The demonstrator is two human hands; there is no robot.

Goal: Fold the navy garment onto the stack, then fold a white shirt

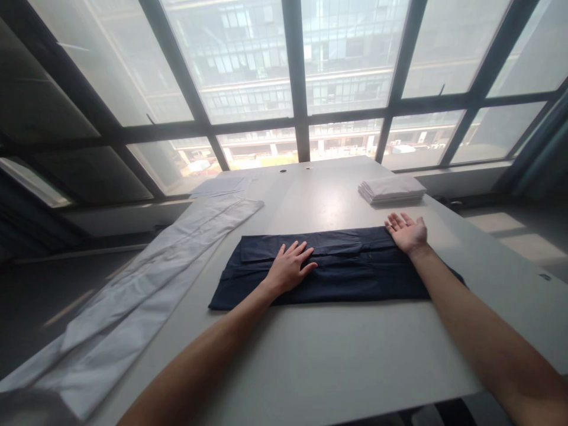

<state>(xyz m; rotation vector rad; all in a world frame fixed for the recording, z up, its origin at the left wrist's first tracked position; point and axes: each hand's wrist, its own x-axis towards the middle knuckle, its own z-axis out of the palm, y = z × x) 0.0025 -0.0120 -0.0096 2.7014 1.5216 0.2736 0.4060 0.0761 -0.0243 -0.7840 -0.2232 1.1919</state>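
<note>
A dark navy garment [337,281], folded into a long flat strip, lies crosswise on the white table. Its exact kind I cannot make out. My left hand [290,267] rests flat on the cloth left of its middle, fingers spread and holding nothing. At the far right part of the strip is my right hand [407,232], palm turned up and fingers apart. The backs of its fingers are at the garment's far edge, and nothing is in them. My right forearm crosses over the right end of the garment and hides part of it.
White cloth [177,266] stretches along the table's left side and hangs over its edge. A neat stack of folded pale cloths [391,188] stands at the far right of the white table [310,349]. Large framed windows [248,65] rise behind the table.
</note>
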